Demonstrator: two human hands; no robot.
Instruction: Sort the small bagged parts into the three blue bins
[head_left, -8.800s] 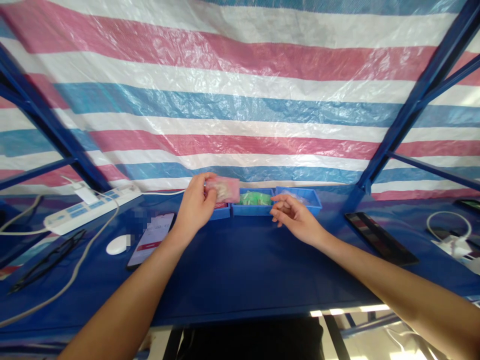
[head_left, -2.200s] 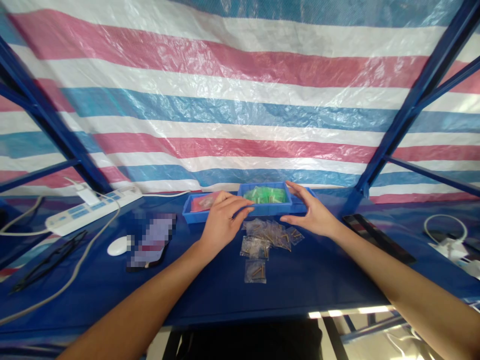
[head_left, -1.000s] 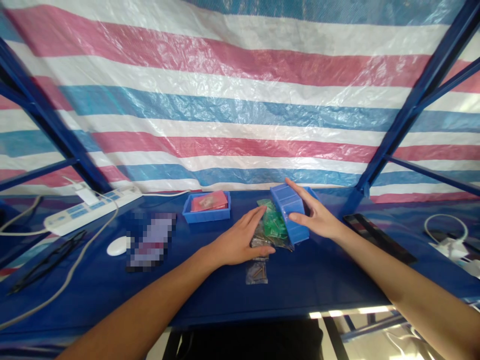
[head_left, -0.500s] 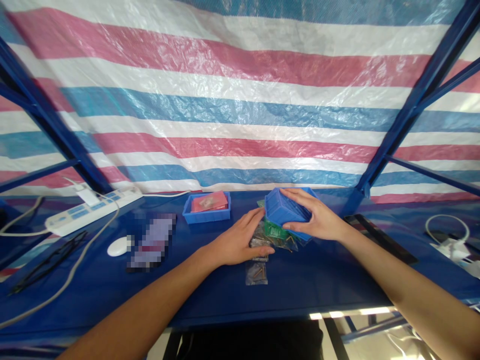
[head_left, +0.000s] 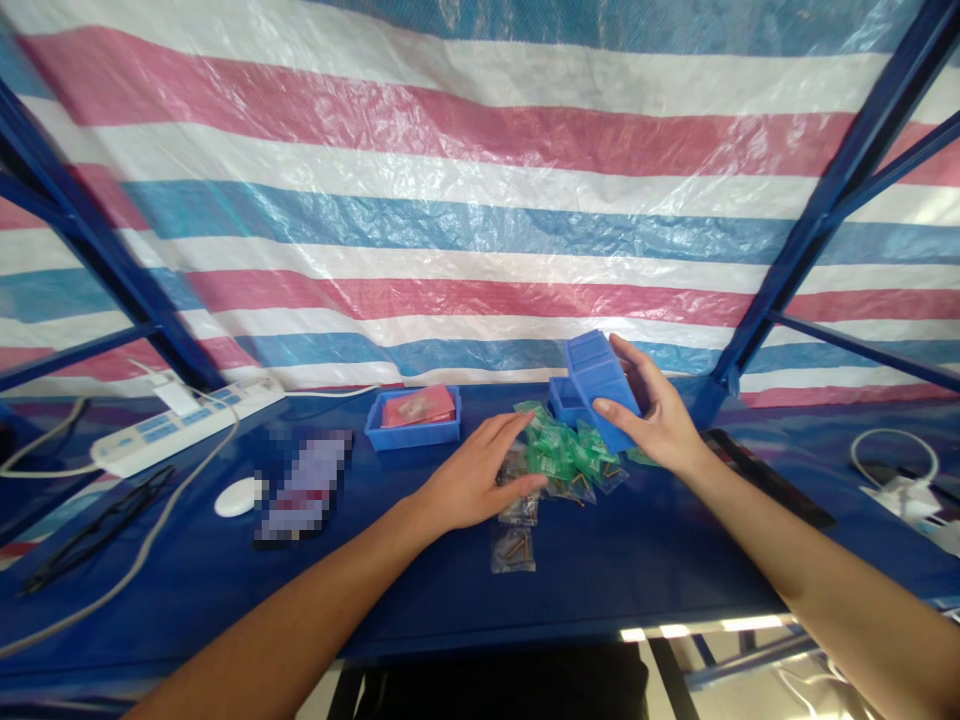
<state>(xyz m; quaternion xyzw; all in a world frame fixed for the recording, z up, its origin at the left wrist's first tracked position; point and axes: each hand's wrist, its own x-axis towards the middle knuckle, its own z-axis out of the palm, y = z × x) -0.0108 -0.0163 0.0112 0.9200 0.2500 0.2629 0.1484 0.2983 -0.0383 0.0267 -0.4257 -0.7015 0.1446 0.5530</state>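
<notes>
My right hand (head_left: pixel 660 420) grips a small blue tray (head_left: pixel 600 385), lifted and tipped on its side above the table. Below it lies a heap of small green bags (head_left: pixel 570 450) on top of clear bags with brass parts. My left hand (head_left: pixel 480 480) rests flat, fingers stretched, against the left side of that heap. One clear bag (head_left: pixel 513 549) lies apart, nearer to me. Another blue tray (head_left: pixel 562 398) stands just behind the tipped one. A third blue tray (head_left: pixel 412 425) with pink bags (head_left: pixel 417 405) stands to the left.
A phone (head_left: pixel 304 487), a white mouse (head_left: pixel 236 496), black glasses (head_left: pixel 97 525) and a white power strip (head_left: pixel 180 420) with cables lie at the left. A dark flat device (head_left: pixel 765 480) and a white charger cable (head_left: pixel 896 470) lie at the right. A striped tarp hangs behind.
My right hand has raised the upturned tray off the heap, and the green bags now lie spilled on the clear ones. My left hand has stayed by the heap.
</notes>
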